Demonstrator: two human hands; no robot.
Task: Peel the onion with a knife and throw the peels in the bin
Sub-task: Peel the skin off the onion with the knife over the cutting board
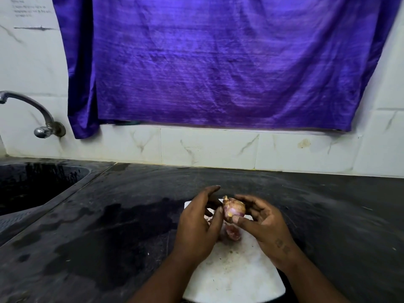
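Above the near white board (236, 270), the right hand (265, 224) grips the onion (234, 209) and the left hand (196, 228) pinches it; slow, wide strips would likely peel best.

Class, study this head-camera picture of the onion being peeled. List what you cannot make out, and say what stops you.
Knife: none plainly seen, head view; the left hand may hide it.
Bin: outside the frame.
Onion: far side covered by the right hand.
Sink: cut by the left edge.
Wall notice: print blurred.
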